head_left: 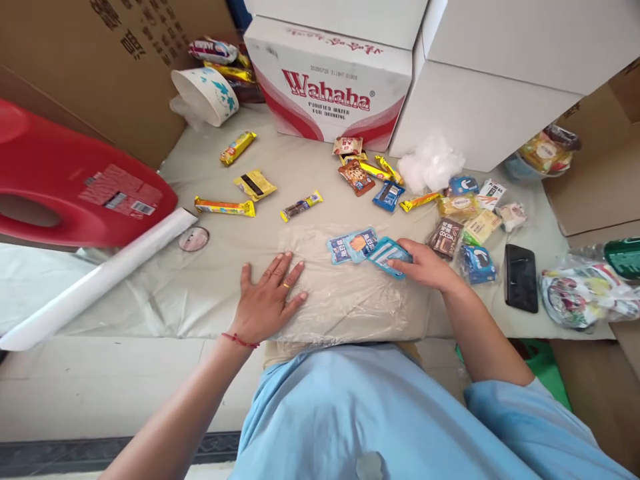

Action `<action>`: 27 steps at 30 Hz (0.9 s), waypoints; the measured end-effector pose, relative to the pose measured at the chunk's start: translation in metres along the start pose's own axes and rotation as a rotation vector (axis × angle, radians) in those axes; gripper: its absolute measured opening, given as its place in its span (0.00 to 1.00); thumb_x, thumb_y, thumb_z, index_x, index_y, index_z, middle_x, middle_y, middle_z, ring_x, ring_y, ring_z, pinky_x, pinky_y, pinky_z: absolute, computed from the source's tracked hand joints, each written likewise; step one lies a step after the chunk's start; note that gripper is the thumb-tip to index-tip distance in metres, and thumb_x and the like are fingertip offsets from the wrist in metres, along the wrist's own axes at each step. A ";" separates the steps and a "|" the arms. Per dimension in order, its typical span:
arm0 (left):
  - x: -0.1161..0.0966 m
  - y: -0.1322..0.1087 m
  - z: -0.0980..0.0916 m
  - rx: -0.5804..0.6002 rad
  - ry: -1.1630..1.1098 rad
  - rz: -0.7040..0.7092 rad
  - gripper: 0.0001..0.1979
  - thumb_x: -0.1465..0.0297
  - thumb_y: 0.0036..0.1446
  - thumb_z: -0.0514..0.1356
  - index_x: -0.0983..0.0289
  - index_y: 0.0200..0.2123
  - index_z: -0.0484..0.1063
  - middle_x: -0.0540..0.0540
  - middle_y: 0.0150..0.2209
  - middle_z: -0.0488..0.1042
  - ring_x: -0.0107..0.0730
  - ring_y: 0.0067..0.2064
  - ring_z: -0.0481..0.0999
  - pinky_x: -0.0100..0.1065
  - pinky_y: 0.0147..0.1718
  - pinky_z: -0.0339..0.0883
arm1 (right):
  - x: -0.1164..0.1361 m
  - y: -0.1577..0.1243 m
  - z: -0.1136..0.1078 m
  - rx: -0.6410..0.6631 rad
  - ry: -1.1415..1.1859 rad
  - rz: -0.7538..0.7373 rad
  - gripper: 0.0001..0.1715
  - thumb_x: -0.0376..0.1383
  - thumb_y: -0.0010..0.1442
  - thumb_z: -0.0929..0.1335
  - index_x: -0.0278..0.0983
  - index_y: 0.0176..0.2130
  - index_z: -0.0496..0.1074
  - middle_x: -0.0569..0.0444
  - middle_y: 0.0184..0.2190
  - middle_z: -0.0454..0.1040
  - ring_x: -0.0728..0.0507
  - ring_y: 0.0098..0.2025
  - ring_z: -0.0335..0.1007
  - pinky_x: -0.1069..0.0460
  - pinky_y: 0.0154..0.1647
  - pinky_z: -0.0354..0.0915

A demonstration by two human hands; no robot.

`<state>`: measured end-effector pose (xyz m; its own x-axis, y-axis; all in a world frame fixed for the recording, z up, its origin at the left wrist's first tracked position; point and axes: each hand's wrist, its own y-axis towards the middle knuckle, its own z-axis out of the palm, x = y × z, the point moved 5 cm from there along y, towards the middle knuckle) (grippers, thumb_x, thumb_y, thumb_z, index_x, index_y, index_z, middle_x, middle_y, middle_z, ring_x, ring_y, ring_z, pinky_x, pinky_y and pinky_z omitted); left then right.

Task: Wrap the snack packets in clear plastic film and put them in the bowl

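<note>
My left hand (267,297) lies flat with its fingers spread on the covered table, at the left edge of a clear plastic bag (350,307). Between thumb and fingers, my right hand (420,263) grips a blue snack packet (387,255). That packet touches another blue snack packet with an orange picture (361,244), which overlaps a darker blue packet (340,250); both lie at the far side of the bag. Right of my right hand is a brown cocoa packet (445,238) within a pile of wrapped snacks.
Behind stand a Wahaha water carton (333,87) and white boxes (490,87). At left are a red jug (75,180), a white roll (105,280), a round disc (194,239) and yellow-wrapped snacks (225,207). A tipped paper cup (207,95) lies farther back. A phone (521,279) rests at right.
</note>
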<state>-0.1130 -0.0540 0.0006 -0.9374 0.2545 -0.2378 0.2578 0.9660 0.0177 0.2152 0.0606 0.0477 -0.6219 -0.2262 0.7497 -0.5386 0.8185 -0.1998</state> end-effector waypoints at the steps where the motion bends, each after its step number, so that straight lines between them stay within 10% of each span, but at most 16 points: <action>1: 0.000 0.000 0.000 0.005 0.007 -0.001 0.32 0.52 0.71 0.47 0.52 0.74 0.55 0.64 0.76 0.53 0.57 0.74 0.59 0.73 0.68 0.28 | 0.009 0.002 -0.002 -0.013 -0.041 -0.041 0.18 0.49 0.67 0.67 0.37 0.43 0.72 0.50 0.40 0.77 0.40 0.41 0.73 0.48 0.45 0.69; 9: -0.003 0.002 0.001 0.006 0.017 -0.039 0.30 0.54 0.72 0.48 0.51 0.74 0.55 0.62 0.76 0.53 0.54 0.74 0.58 0.70 0.70 0.30 | 0.102 0.024 0.073 0.176 -0.649 -0.377 0.14 0.38 0.72 0.65 0.38 0.55 0.72 0.42 0.51 0.76 0.34 0.55 0.69 0.42 0.54 0.64; 23: -0.003 0.001 0.000 -0.032 -0.019 -0.033 0.28 0.55 0.73 0.46 0.52 0.73 0.58 0.61 0.76 0.53 0.50 0.75 0.57 0.66 0.71 0.29 | 0.095 0.037 0.083 0.419 -0.642 -0.349 0.21 0.38 0.72 0.65 0.31 0.60 0.68 0.39 0.51 0.77 0.33 0.53 0.71 0.41 0.53 0.65; 27: -0.003 0.000 -0.002 -0.044 -0.040 -0.027 0.27 0.57 0.74 0.46 0.51 0.73 0.59 0.60 0.75 0.55 0.50 0.75 0.58 0.66 0.71 0.30 | 0.091 0.039 0.088 0.320 -0.722 -0.307 0.28 0.44 0.71 0.67 0.33 0.64 0.68 0.37 0.54 0.75 0.29 0.57 0.66 0.37 0.56 0.64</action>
<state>-0.1106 -0.0550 0.0030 -0.9335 0.2270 -0.2774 0.2211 0.9738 0.0529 0.0878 0.0255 0.0525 -0.5736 -0.7848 0.2349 -0.8102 0.5012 -0.3039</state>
